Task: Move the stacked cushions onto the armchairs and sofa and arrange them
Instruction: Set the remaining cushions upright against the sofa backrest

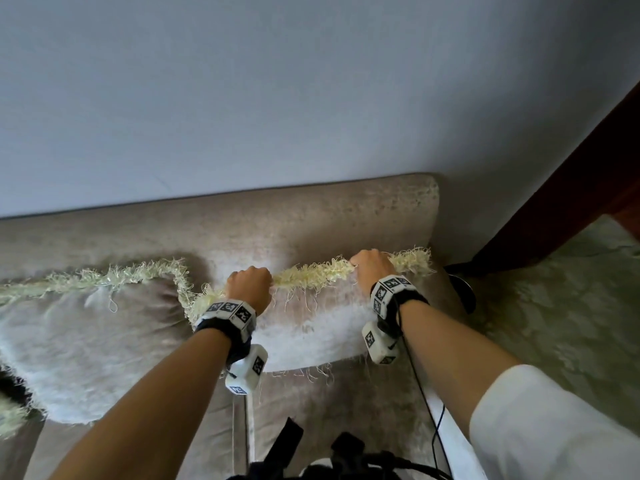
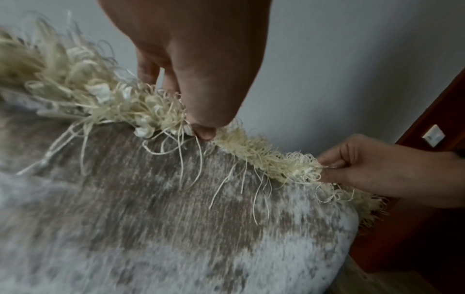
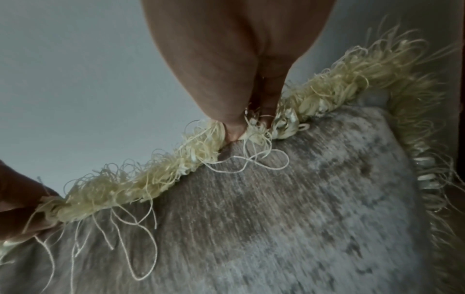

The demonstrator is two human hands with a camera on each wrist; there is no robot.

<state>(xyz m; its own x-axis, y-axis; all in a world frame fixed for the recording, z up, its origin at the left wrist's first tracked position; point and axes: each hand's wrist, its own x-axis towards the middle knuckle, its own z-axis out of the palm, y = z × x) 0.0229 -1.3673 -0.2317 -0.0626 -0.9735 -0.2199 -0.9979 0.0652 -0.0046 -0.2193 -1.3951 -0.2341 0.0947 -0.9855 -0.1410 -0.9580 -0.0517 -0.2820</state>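
Observation:
A beige-and-white cushion (image 1: 311, 327) with a cream fringe (image 1: 311, 273) leans upright against the backrest at the right end of the sofa (image 1: 242, 220). My left hand (image 1: 249, 284) pinches the fringe along its top edge near the left corner. My right hand (image 1: 372, 263) pinches the same fringe further right. In the left wrist view the left hand (image 2: 201, 131) and right hand (image 2: 324, 171) both nip the fringe (image 2: 264, 157). The right wrist view shows the right hand (image 3: 239, 133) pinching the fringe (image 3: 151, 179). A second matching cushion (image 1: 79, 351) leans to the left.
A pale wall (image 1: 277, 98) rises behind the sofa. Dark wooden furniture (image 1: 571, 188) stands at the right over a patterned green carpet (image 1: 561, 306). A black cable (image 1: 429, 410) hangs from my right wrist across the sofa seat (image 1: 329, 410).

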